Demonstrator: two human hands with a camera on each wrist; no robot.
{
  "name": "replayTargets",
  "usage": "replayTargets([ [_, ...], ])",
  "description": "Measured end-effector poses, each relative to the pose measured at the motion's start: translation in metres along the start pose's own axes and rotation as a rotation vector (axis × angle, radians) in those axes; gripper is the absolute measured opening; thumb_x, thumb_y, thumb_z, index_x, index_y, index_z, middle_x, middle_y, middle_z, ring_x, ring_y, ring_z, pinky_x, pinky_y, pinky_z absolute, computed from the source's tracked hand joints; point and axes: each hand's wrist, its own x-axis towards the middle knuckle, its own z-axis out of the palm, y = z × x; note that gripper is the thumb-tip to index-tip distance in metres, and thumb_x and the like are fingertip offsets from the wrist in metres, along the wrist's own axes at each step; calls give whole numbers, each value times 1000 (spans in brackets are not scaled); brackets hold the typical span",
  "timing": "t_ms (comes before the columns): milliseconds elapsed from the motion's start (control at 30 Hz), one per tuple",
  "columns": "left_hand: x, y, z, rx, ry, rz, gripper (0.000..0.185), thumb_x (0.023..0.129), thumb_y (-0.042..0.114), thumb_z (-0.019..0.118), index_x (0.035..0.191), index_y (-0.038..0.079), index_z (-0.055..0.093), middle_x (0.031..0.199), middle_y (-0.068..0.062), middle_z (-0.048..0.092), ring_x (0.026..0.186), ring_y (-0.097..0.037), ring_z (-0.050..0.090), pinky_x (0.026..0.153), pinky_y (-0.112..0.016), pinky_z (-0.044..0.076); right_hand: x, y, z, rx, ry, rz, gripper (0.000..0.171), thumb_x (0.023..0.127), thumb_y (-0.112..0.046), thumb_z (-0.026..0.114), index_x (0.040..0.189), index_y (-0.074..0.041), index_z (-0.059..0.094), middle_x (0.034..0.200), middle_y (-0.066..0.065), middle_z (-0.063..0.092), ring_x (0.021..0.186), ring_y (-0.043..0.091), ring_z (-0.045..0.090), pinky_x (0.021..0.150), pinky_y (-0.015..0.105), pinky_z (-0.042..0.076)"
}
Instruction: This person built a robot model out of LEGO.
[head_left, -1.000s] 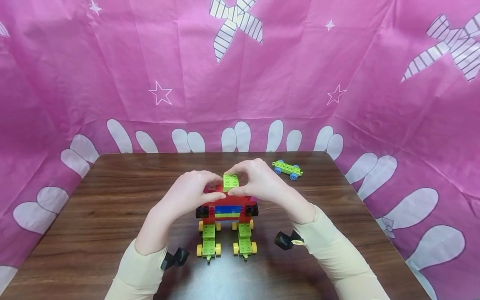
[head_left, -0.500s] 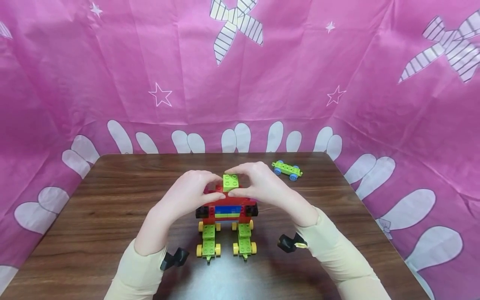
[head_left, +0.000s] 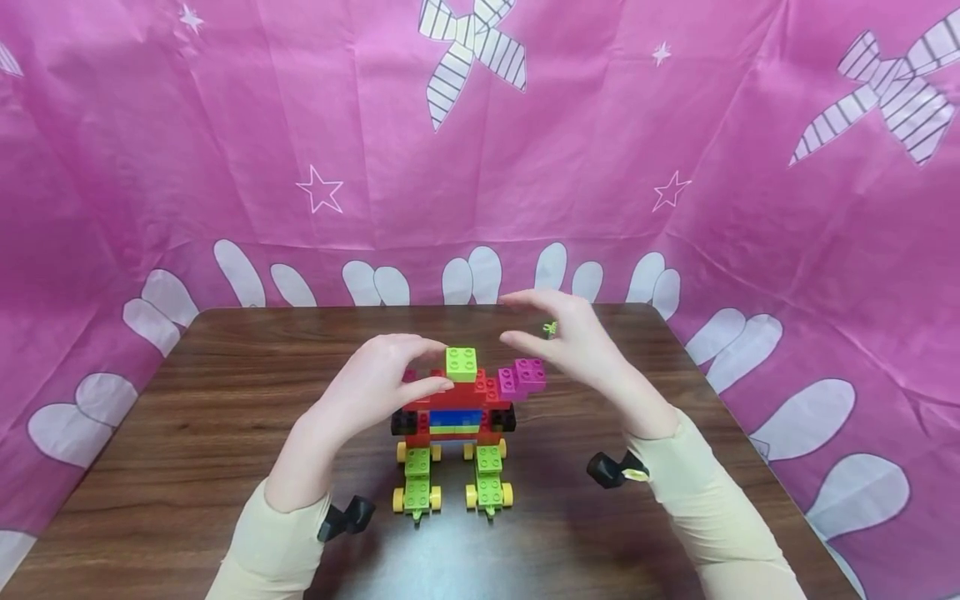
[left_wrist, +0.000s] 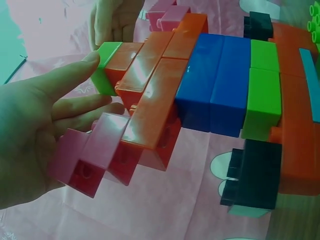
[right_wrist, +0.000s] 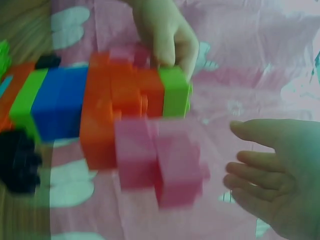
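A toy figure of building blocks stands on two lime-green wheeled bases point(head_left: 417, 487) with yellow wheels. Its body has red bricks point(left_wrist: 155, 107), blue bricks point(left_wrist: 215, 82) and black bricks point(left_wrist: 257, 172) at the sides. On top sits a lime-green brick point(head_left: 461, 365); my left hand point(head_left: 367, 379) pinches it from the left, thumb in front and fingers behind. Magenta bricks point(head_left: 522, 377) stick out as arms on both sides. Apart from the figure, my right hand point(head_left: 581, 337) is held in the air to the right, fingers spread and holding nothing.
Behind my right hand, a lime-green wheeled base point(head_left: 550, 328) shows only at one end. The brown wooden table point(head_left: 187, 400) runs back to a pink curtain point(head_left: 570, 150). A black wrist camera point(head_left: 347, 518) hangs under each forearm.
My right hand has let go of the top green brick and moved right and away, uncovering the right magenta arm. My left hand stays at the brick.
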Motion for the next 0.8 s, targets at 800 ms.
replayTargets([
  [800, 2, -3, 4, -23, -24, -52, 42, 86, 35, 75, 119, 10, 68, 113, -4, 72, 98, -19, 67, 89, -40, 55, -18, 175, 12, -53, 76, 365, 43, 85, -17, 73, 123, 2, 63, 123, 23, 65, 122, 39, 56, 104, 53, 41],
])
